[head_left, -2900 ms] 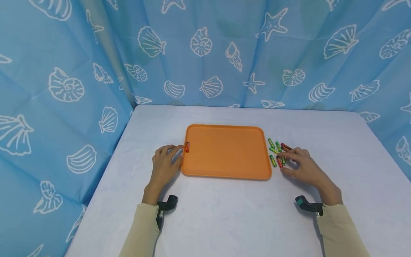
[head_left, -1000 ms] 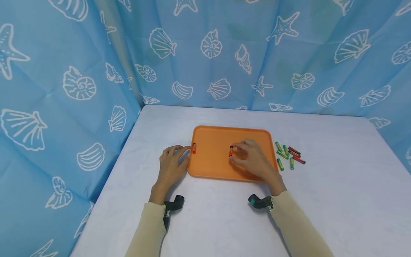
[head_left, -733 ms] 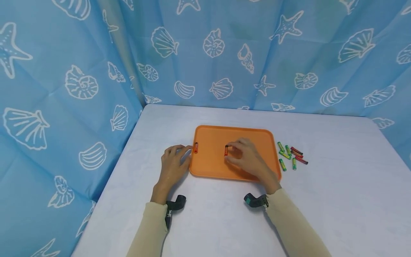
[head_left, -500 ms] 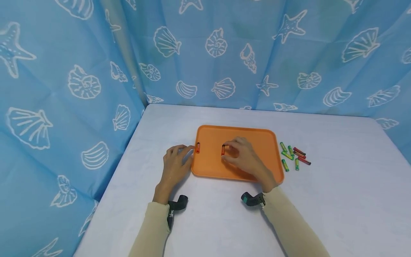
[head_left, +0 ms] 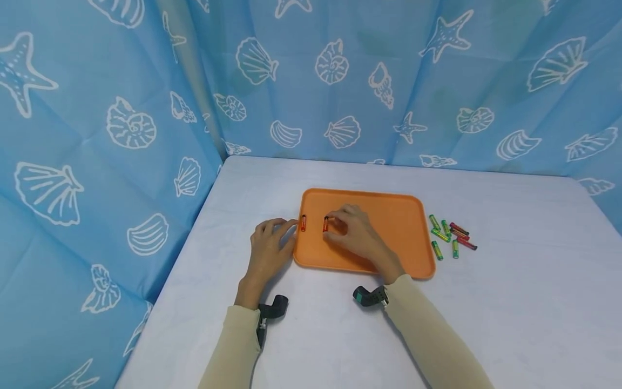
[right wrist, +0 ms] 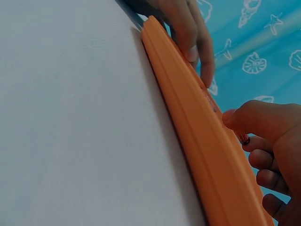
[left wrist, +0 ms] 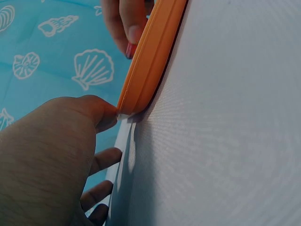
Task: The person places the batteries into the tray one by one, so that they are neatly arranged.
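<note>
An orange tray (head_left: 384, 224) lies on the white-covered table. My right hand (head_left: 357, 232) is over its left half, pinching a red battery (head_left: 325, 224) between thumb and index finger, the battery's dark end pointing away from me. Another red battery (head_left: 303, 223) lies along the tray's left side. My left hand (head_left: 267, 251) touches the left rim with thumb and index finger, the other fingers loosely bent. In the left wrist view the left thumb (left wrist: 101, 110) meets the tray's corner. The right wrist view shows the held battery (right wrist: 243, 138) partly hidden by the fingers.
Right of the tray lies a loose group of batteries: several green ones (head_left: 437, 250) and several red ones (head_left: 467, 243), some touching. A blue curtain (head_left: 311, 81) with shell prints hangs behind and left of the table.
My right hand has left the battery group with a red battery and travelled left across the tray, towards the other red battery. My left hand stays at the left rim; the view has shifted slightly.
</note>
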### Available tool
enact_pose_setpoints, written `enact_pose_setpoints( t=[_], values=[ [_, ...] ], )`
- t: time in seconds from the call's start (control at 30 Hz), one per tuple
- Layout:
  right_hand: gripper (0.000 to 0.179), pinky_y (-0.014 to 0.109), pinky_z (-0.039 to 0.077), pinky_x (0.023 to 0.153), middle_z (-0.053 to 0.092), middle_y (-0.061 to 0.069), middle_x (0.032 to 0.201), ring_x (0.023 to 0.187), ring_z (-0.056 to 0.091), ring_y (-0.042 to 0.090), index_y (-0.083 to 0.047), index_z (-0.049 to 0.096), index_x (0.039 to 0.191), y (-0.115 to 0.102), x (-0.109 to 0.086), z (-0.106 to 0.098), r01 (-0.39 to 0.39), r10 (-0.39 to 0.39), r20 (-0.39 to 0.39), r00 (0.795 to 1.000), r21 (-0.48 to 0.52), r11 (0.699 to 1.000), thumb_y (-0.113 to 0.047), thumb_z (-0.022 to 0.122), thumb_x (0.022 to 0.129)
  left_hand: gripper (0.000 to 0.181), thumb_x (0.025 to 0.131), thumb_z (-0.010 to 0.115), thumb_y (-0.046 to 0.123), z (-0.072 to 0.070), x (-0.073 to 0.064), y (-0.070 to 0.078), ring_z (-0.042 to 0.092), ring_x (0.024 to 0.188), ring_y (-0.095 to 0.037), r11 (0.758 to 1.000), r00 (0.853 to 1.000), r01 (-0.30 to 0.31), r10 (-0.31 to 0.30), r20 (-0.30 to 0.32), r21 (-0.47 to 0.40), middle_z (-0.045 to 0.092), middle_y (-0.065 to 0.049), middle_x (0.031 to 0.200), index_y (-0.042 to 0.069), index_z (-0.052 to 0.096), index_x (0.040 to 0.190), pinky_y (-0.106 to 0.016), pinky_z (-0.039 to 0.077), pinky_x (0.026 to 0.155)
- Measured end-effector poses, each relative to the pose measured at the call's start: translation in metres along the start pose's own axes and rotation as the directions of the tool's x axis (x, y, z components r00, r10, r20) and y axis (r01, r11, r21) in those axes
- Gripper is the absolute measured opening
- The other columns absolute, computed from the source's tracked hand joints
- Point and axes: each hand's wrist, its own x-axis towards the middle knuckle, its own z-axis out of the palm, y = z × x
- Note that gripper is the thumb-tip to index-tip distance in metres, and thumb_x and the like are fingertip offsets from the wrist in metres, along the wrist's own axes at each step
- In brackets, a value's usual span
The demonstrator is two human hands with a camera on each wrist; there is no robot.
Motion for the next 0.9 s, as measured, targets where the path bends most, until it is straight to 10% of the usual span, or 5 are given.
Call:
enact_pose_setpoints(
  t=[0.9],
  values=[
    [0.037,0.041,0.033,0.085,0.054,0.001,0.097,0.097,0.045,0.021,-0.009,0.070,0.118,-0.011,0.031,0.028,0.041,-0.041,0.036,0.999,0.002,0.999,-0.031,0.077,0.089,0.036,0.102,0.056,0.027,-0.003,-0.001,0.000,0.036,0.132,-0.036,0.999,0.999,-0.047,0.047,-0.020,0.002,0.054,-0.011,0.135,0.020,0.062,0.137,-0.060,0.026,0.108]
  ],
)
